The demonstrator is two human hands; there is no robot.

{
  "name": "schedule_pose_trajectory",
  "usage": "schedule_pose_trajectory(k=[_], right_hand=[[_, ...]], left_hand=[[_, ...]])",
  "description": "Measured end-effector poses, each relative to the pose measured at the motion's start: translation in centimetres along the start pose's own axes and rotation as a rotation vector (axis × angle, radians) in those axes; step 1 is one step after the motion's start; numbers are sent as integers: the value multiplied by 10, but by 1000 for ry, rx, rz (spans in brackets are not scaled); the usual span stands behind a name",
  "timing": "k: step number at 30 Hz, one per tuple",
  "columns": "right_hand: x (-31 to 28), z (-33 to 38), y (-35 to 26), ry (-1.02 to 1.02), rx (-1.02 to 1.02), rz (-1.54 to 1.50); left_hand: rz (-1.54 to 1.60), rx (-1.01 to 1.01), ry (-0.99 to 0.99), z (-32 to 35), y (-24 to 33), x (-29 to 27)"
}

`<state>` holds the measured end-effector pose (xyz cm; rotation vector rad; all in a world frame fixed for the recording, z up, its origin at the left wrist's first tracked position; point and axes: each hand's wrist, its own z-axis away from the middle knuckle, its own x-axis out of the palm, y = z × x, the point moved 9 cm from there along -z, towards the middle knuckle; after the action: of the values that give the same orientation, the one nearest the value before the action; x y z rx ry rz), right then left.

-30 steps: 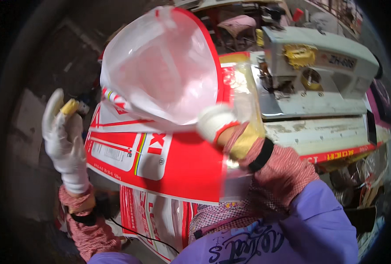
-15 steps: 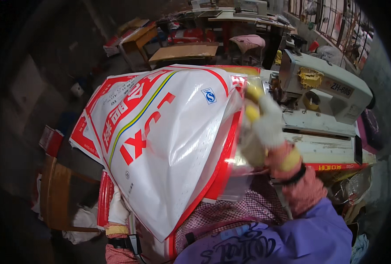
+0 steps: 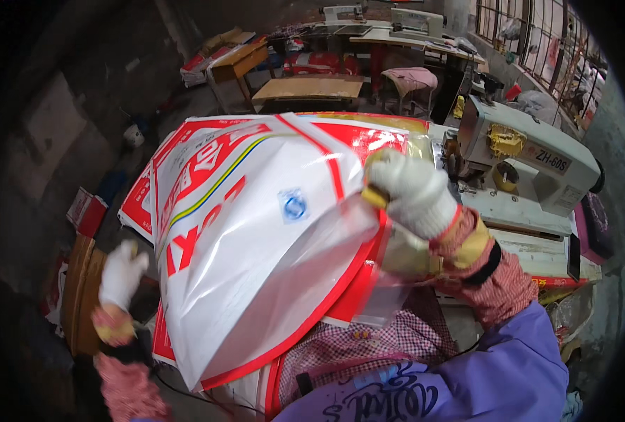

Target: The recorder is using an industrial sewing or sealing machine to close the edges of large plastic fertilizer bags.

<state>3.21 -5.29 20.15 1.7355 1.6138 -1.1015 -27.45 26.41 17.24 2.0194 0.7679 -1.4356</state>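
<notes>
A big white plastic sack (image 3: 256, 246) with red edges and red letters fills the middle of the view. It is lifted up in front of the person, over a pile of flat sacks (image 3: 150, 190) of the same kind. Behind the pile stands a grey sewing machine (image 3: 531, 165) on a desk (image 3: 531, 243). Farther back are wooden tables (image 3: 309, 88) and a stool with a pink cushion (image 3: 411, 77). The right hand (image 3: 414, 193) wears a white glove, and its fingers pinch the sack's right edge. The left hand (image 3: 122, 274), gloved too, is low at the sack's left side. You cannot tell if its fingers grip anything.
</notes>
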Motion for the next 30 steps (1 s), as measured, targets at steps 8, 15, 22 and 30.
schedule_pose_trajectory(k=[8, 15, 22, 30], right_hand=[[69, 14, 35, -623, 89, 425], [-4, 58, -10, -467, 8, 420], [-42, 119, 71, 185, 510, -16], [73, 205, 125, 75, 1181, -1616]], left_hand=[[49, 939, -295, -66, 351, 6], [-184, 1250, -304, -17, 454, 75], [123, 1170, 212, -62, 465, 45], [367, 484, 473, -7, 216, 43]])
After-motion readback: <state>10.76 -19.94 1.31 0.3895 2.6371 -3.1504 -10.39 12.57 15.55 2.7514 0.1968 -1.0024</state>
